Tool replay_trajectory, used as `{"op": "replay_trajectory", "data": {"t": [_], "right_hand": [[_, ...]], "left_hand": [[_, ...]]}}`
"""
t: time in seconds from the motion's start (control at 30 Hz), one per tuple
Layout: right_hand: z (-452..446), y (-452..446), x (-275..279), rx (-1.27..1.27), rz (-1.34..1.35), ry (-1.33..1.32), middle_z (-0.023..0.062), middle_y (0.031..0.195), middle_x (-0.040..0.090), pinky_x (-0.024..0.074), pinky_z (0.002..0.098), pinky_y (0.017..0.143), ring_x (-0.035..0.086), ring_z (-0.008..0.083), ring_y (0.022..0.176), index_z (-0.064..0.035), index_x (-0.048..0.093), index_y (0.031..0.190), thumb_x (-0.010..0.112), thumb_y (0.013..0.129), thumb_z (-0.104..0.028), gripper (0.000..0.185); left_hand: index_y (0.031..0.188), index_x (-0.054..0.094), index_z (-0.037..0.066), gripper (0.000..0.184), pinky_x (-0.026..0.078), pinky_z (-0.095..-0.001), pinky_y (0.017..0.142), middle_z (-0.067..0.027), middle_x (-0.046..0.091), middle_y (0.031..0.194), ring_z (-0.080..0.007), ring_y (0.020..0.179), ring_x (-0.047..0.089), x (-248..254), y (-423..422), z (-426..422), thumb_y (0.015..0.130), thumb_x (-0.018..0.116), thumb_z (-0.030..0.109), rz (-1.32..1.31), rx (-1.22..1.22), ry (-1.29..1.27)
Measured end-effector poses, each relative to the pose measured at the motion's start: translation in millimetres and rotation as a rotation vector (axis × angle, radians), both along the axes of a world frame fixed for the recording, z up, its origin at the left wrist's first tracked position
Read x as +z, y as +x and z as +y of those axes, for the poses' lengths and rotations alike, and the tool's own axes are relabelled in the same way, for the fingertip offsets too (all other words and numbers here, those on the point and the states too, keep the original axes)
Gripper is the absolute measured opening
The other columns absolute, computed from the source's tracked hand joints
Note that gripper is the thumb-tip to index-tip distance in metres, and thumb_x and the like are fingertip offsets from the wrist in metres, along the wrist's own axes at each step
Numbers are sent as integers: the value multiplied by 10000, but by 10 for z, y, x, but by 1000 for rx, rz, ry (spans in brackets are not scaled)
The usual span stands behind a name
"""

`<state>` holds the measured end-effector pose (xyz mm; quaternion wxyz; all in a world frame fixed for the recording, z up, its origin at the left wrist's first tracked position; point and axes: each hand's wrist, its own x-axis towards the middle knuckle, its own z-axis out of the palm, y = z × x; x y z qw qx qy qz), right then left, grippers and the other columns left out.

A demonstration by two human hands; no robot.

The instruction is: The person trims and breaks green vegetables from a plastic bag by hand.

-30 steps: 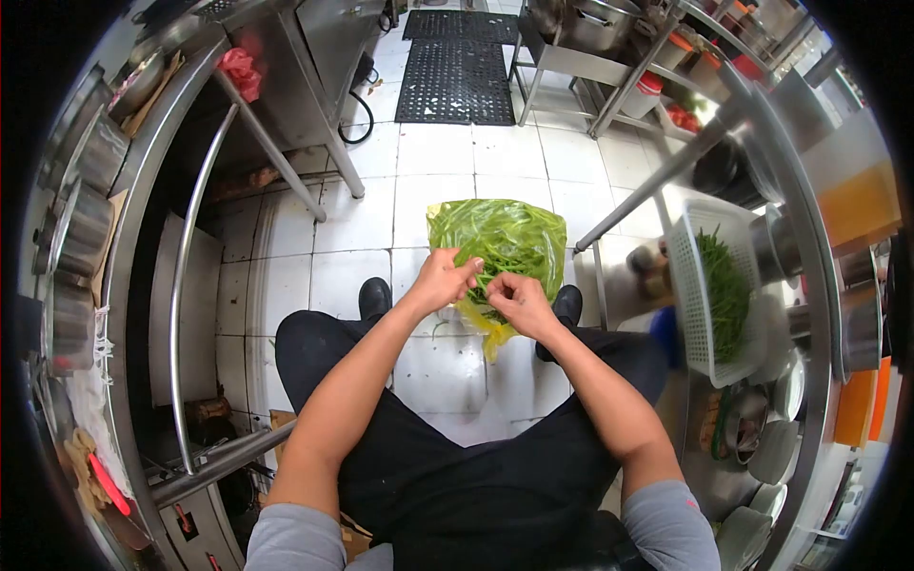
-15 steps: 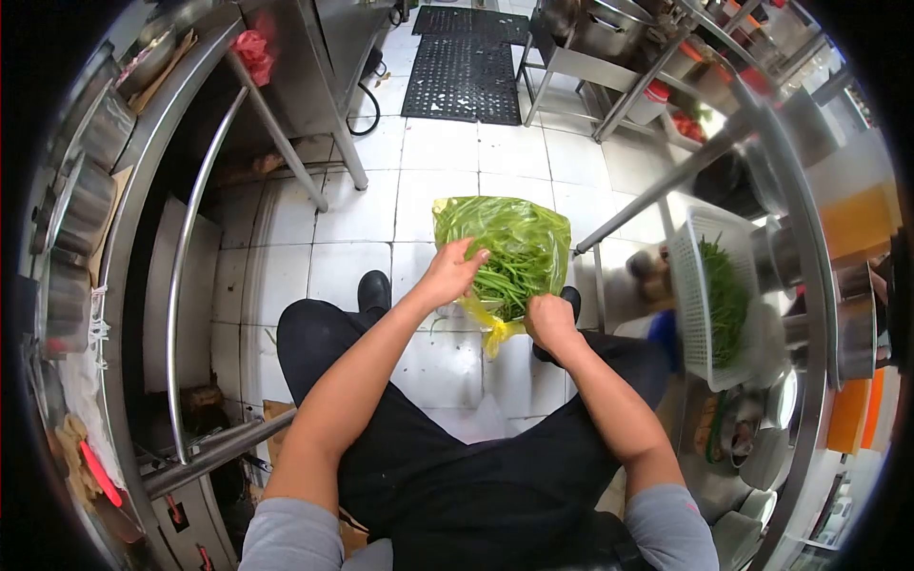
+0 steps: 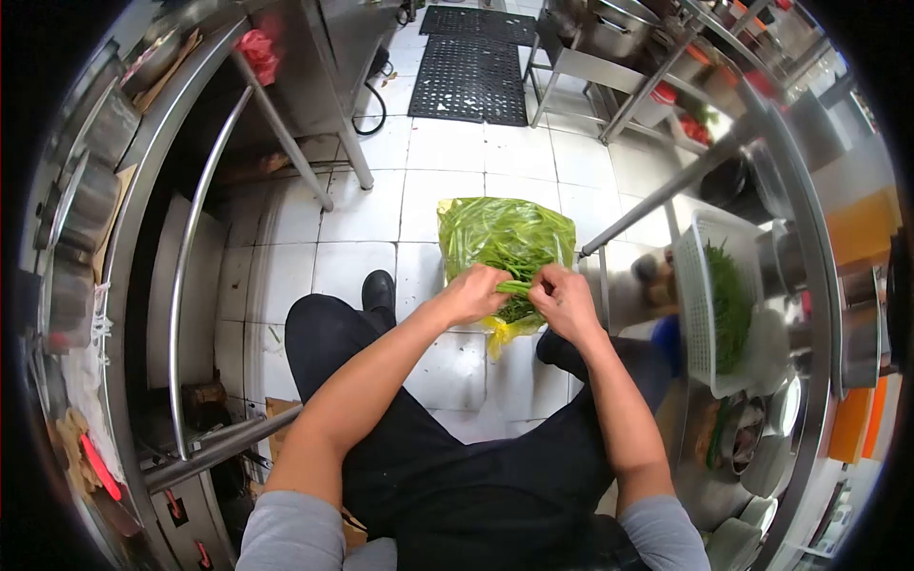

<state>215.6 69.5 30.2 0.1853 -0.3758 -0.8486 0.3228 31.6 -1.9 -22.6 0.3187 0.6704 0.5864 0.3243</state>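
A translucent yellow-green bag lies between my feet on the tiled floor, its mouth toward me and full of long green vegetable stems. Over that mouth, my left hand is closed round one end of a short bunch of green stems. My right hand pinches the other end of the bunch, a small gap away from my left hand. Under my hands, a bright yellow twisted part of the bag sticks out toward me.
On the right, a white perforated basket of cut greens stands on a metal shelf. A metal rack with pans is on the left. Black mats lie on the floor ahead, near a steel stand with a pot.
My right hand has moved from the bag's right edge up and in toward my left hand. Both hands now hold a bunch of stems between them, and my left hand has come lower and to the right.
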Motion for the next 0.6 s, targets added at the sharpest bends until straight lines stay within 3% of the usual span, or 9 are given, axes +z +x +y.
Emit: {"op": "replay_trajectory", "data": {"t": [0.1,0.13,0.17,0.23,0.27,0.3,0.4,0.53,0.6], "right_hand": [[79,-49,-140,-87,104,273,176,732,588,469,394,607,587,344,659,13,583,747,607,759,-120,135],[143,-35,-174,-129,108,277,152,769,610,473,358,606,601,284,658,12,623,821,623,770,-122,144],[167,-2,-193,-143,105,277,152,769,610,473,358,606,601,284,658,12,623,821,623,770,-122,144],[187,-30,-204,-160,218,-173,111,783,630,474,316,616,592,188,655,9,663,904,643,792,-139,186],[163,-25,-245,-84,218,-152,74,776,653,471,283,626,567,111,665,6,690,983,653,833,-177,239],[138,-21,-269,-81,225,-149,74,776,653,471,283,626,567,111,665,6,690,983,653,833,-177,239],[104,-15,-347,45,95,-659,47,803,684,479,256,650,579,90,706,7,708,1016,638,876,-190,252],[15,-66,-381,42,89,-662,30,778,673,477,256,646,576,88,696,6,710,977,643,872,-182,226],[-28,-93,-486,73,271,-677,24,743,659,466,259,619,563,87,663,5,703,907,653,851,-183,202]], "left_hand": [[951,658,-19,266,485,-372,643,-125,640,724,-229,690,622,198,51,25,914,643,244,-182,29,-145],[878,628,-28,298,457,-337,545,-49,585,649,-163,593,568,63,55,52,962,593,256,-378,18,-96],[878,628,-28,298,457,-337,545,-49,585,649,-163,593,568,20,13,56,962,593,256,-378,3,-99],[864,618,1,294,447,-298,478,-17,520,598,-117,512,523,162,-117,45,976,564,269,-687,122,-507],[857,592,15,292,415,-272,423,14,453,568,-100,443,470,178,-125,31,990,545,271,-755,158,-472],[857,592,15,292,415,-272,423,14,453,568,-100,443,470,181,-159,34,990,545,271,-749,160,-467],[883,575,14,276,423,-280,430,4,468,569,-111,442,483,162,-199,18,991,545,266,-801,240,-463],[896,565,12,270,431,-285,442,-11,492,576,-122,441,496,140,-208,6,991,545,264,-766,242,-419],[896,566,11,269,433,-285,444,-15,501,580,-123,445,502,127,-186,18,991,545,262,-780,239,-424]]}}
